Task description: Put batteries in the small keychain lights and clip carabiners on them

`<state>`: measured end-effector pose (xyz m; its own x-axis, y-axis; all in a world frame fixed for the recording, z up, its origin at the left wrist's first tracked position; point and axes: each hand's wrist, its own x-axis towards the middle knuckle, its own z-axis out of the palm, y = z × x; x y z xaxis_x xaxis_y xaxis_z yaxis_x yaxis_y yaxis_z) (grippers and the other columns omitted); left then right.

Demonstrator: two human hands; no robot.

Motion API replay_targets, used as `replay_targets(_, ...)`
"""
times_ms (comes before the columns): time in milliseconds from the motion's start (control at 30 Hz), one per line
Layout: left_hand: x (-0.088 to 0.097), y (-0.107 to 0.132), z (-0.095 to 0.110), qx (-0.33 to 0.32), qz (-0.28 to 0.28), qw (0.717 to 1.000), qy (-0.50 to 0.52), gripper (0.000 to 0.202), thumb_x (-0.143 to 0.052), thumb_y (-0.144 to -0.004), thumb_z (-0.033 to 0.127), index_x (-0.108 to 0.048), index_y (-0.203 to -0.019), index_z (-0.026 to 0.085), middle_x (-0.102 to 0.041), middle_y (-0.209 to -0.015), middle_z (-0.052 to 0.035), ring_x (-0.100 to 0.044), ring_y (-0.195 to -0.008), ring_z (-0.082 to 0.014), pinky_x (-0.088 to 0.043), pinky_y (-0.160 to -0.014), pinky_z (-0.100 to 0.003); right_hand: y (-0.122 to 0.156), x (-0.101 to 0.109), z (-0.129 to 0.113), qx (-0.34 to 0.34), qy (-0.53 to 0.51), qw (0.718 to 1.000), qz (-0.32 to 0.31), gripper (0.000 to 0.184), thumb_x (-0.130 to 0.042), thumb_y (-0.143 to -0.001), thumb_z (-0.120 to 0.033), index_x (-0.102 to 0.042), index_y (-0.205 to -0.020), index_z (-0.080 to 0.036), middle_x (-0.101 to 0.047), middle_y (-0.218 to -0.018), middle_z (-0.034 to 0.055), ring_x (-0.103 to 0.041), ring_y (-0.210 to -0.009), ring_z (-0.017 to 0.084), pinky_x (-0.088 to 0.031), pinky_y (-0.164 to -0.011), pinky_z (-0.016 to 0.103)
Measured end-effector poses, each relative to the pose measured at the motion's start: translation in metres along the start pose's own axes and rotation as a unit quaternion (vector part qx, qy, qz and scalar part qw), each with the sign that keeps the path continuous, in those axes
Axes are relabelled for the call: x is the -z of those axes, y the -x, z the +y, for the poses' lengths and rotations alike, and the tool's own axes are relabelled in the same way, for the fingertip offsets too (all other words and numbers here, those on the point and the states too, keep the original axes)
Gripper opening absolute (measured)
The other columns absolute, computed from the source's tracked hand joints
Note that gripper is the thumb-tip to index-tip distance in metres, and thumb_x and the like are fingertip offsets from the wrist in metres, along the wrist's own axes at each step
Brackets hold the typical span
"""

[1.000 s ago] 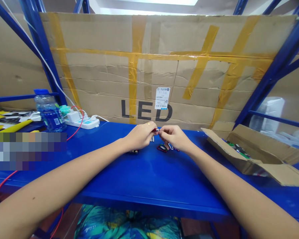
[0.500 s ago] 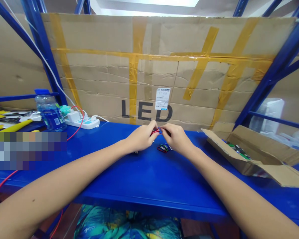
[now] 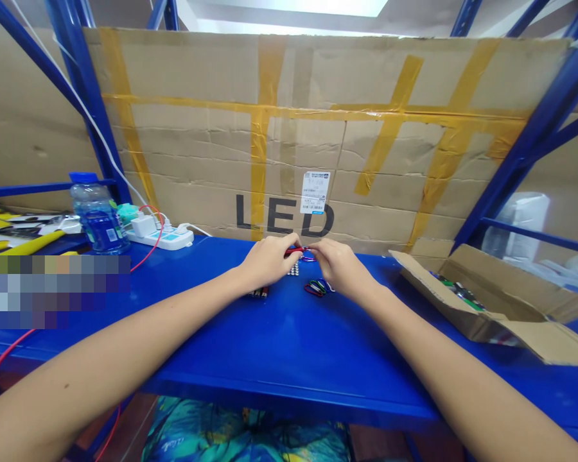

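Observation:
My left hand and my right hand meet fingertip to fingertip above the blue shelf, both pinched on a small red clip-like piece held between them. Its exact shape is too small to make out. Below the hands lie a little heap of coloured clips, a cluster of small silver parts and a dark small part by my left wrist.
A taped cardboard sheet marked LED backs the shelf. An open cardboard box with green boards sits at the right. At the left stand a water bottle, a white power strip with a red wire, and yellow tools.
Both hands have lifted slightly and moved a little farther from me, still pinched together on the small red piece. The parts on the shelf have not moved.

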<state>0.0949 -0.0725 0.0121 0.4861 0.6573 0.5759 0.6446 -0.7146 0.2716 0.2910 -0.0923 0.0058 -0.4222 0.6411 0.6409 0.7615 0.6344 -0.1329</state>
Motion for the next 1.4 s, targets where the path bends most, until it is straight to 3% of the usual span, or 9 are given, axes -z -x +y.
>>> replay_targets(133,0.004,-0.008,-0.015,0.015,0.011,0.995,0.098,0.015,-0.058,-0.087,0.031,-0.066,-0.093,0.020,-0.071,-0.089,-0.0036,-0.063,-0.083,-0.0189,-0.047,-0.076,-0.033,-0.002,-0.001,0.012,-0.087,-0.110,0.990,0.018,0.024,-0.042,-0.095,-0.024,-0.064,-0.087,-0.017,-0.065,-0.075,0.0065,-0.060,-0.067,0.018,-0.048,-0.065,0.032)
replay_targets(267,0.006,-0.013,-0.025,0.020,0.009,0.987,0.162,0.016,-0.058,-0.086,0.026,-0.067,-0.096,0.017,-0.071,-0.096,-0.0051,-0.063,-0.087,-0.0182,-0.048,-0.080,-0.034,-0.003,-0.003,0.022,-0.172,-0.258,0.951,0.017,0.023,-0.050,-0.092,-0.035,-0.063,-0.086,-0.017,-0.063,-0.070,0.0040,-0.059,-0.057,0.015,-0.050,-0.053,0.029)
replay_targets(400,0.004,-0.013,-0.025,0.023,0.009,0.970,0.243,0.014,-0.059,-0.085,0.024,-0.062,-0.096,0.015,-0.070,-0.090,-0.0052,-0.064,-0.083,-0.0165,-0.049,-0.076,-0.032,-0.006,0.002,0.015,-0.226,-0.383,0.894,-0.049,0.028,-0.061,-0.085,-0.041,-0.063,-0.094,-0.015,-0.066,-0.072,0.0058,-0.064,-0.061,0.017,-0.055,-0.059,0.033)
replay_targets(500,0.002,-0.011,-0.018,0.018,-0.011,0.956,0.292,0.012,-0.057,-0.087,0.026,-0.059,-0.091,0.015,-0.066,-0.076,-0.0022,-0.063,-0.073,-0.0144,-0.048,-0.068,-0.029,-0.006,0.009,0.005,-0.218,-0.441,0.865,-0.100,0.038,-0.065,-0.082,-0.044,-0.062,-0.105,-0.014,-0.067,-0.073,0.0063,-0.066,-0.066,0.018,-0.056,-0.065,0.035)
replay_targets(700,0.003,-0.006,-0.004,0.008,-0.016,0.968,0.249,0.018,-0.058,-0.087,0.032,-0.062,-0.082,0.015,-0.063,-0.071,-0.0005,-0.055,-0.066,-0.0125,-0.041,-0.061,-0.026,-0.003,0.011,-0.003,-0.142,-0.379,0.903,-0.146,0.029,-0.057,-0.086,-0.042,-0.061,-0.074,-0.016,-0.064,-0.062,0.0020,-0.060,-0.060,0.014,-0.048,-0.064,0.029)
replay_targets(867,-0.003,-0.006,-0.007,0.010,-0.021,0.968,0.250,0.021,-0.060,-0.086,0.036,-0.065,-0.083,0.016,-0.068,-0.081,-0.0031,-0.059,-0.078,-0.0159,-0.045,-0.071,-0.030,-0.001,0.007,-0.008,-0.152,-0.290,0.935,-0.135,0.027,-0.050,-0.089,-0.040,-0.060,-0.081,-0.017,-0.054,-0.053,-0.0028,-0.050,-0.050,0.013,-0.035,-0.050,0.025)
replay_targets(933,-0.004,-0.010,-0.010,0.045,-0.021,0.947,0.318,0.031,-0.057,-0.088,0.045,-0.065,-0.090,0.015,-0.070,-0.091,-0.0075,-0.063,-0.086,-0.0189,-0.048,-0.077,-0.032,-0.001,0.007,-0.010,-0.147,-0.242,0.952,-0.114,0.026,-0.048,-0.089,-0.037,-0.059,-0.076,-0.017,-0.050,-0.052,-0.0032,-0.045,-0.049,0.012,-0.031,-0.049,0.025)
replay_targets(1100,0.007,-0.019,-0.020,0.152,-0.038,0.828,0.538,0.072,-0.025,-0.090,0.070,-0.060,-0.110,0.011,-0.066,-0.118,-0.0211,-0.063,-0.110,-0.0279,-0.053,-0.084,-0.038,-0.001,0.007,-0.010,-0.118,-0.181,0.973,-0.077,0.028,-0.048,-0.087,-0.034,-0.057,-0.068,-0.017,-0.048,-0.057,-0.0019,-0.040,-0.054,0.012,-0.027,-0.052,0.027)
replay_targets(1400,0.007,-0.017,-0.030,0.191,-0.048,0.757,0.623,0.071,-0.032,-0.087,0.072,-0.065,-0.107,0.012,-0.067,-0.116,-0.0207,-0.062,-0.110,-0.0310,-0.053,-0.085,-0.041,0.000,0.008,-0.011,-0.122,-0.160,0.977,-0.073,0.029,-0.047,-0.087,-0.035,-0.057,-0.068,-0.016,-0.047,-0.058,-0.0023,-0.039,-0.056,0.012,-0.028,-0.054,0.027)
